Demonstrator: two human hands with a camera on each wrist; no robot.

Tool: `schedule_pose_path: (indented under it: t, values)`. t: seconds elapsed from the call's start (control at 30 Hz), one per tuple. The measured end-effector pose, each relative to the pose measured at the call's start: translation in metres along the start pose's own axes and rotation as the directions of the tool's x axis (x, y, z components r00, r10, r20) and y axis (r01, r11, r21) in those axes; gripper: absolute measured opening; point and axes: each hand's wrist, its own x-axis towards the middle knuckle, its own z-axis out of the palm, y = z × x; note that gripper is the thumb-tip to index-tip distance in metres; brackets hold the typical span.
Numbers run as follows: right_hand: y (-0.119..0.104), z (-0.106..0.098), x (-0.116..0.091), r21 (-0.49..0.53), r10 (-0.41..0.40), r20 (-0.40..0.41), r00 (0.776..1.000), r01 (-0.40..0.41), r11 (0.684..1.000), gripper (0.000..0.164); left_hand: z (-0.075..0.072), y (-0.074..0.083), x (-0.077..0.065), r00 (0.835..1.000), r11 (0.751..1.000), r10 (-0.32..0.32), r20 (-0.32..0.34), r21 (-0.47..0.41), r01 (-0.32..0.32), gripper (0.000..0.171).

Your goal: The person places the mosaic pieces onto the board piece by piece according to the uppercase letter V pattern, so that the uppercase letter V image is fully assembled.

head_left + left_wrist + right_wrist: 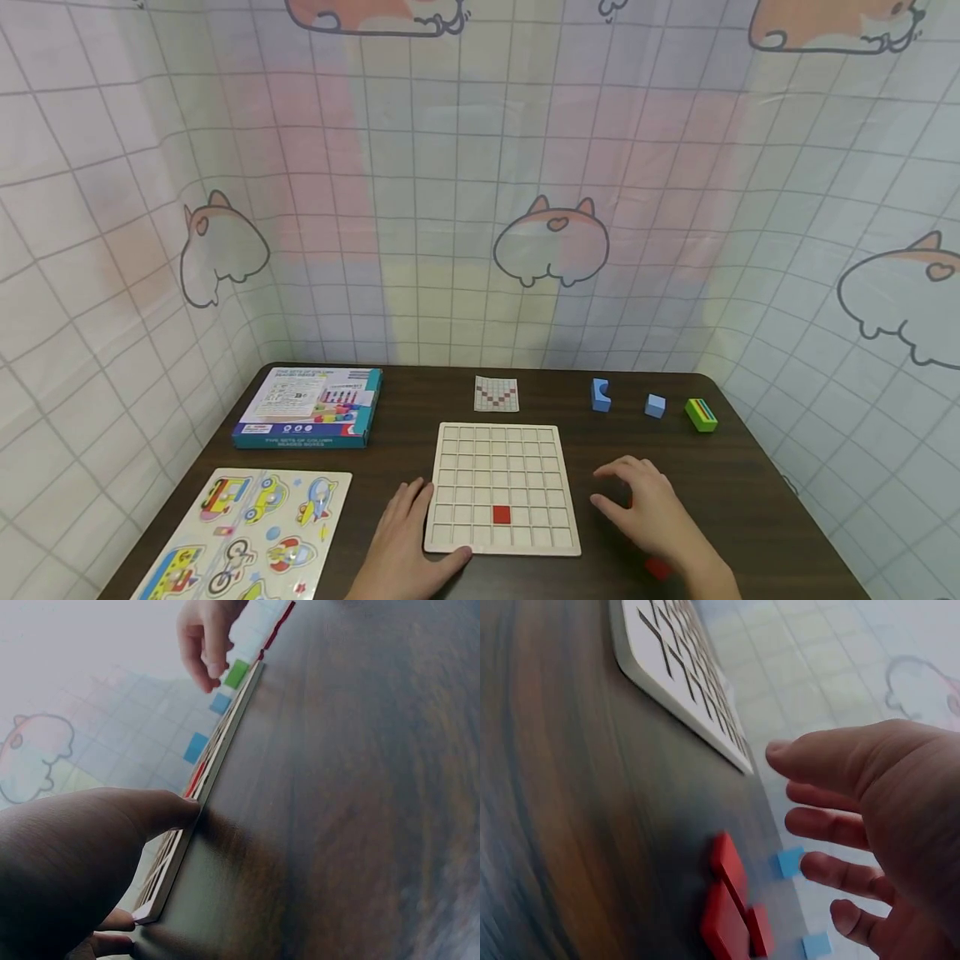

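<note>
Left hand [408,542], fingers spread, touches the grid board [525,471], probably to steady it. Right hand [648,508]: fingers loosely bent, nothing held, near red tiles [726,921].

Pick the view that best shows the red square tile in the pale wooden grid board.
Head: the red square tile shows its whole top, unobstructed. Left wrist: only an edge-on red sliver. Right wrist: not visible.

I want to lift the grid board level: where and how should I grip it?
Probably by its left and right edges, one hand from each side: the grid board is broad, thin and flat on the table. The left hand rests at its left edge; the right hand is apart, beyond its right edge.
</note>
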Motion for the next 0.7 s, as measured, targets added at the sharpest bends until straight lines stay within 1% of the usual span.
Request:
schedule_pose_path:
  t: [0.17,0.37,0.5,0.7]
  values:
    - [0.017,-0.011,-0.007,-0.036,0.054,-0.003,0.999,-0.054,0.998,0.031,0.001,-0.002,0.0,1.0,1.0,0.015,0.0,0.006,-0.015,0.118]
    - [0.035,-0.015,-0.013,-0.077,0.087,-0.013,0.996,-0.087,0.993,0.033,0.0,0.0,-0.001,1.0,1.0,0.011,0.007,0.016,-0.011,0.119]
    - [0.041,-0.017,-0.013,-0.084,0.112,0.001,0.994,-0.111,0.99,0.034,-0.001,0.001,-0.002,1.0,1.0,0.007,0.012,0.007,-0.007,0.119]
    - [0.045,-0.021,-0.014,-0.06,0.154,0.04,0.987,-0.151,0.987,0.036,-0.002,0.0,-0.003,1.0,1.0,0.005,0.0,-0.005,-0.005,0.118]
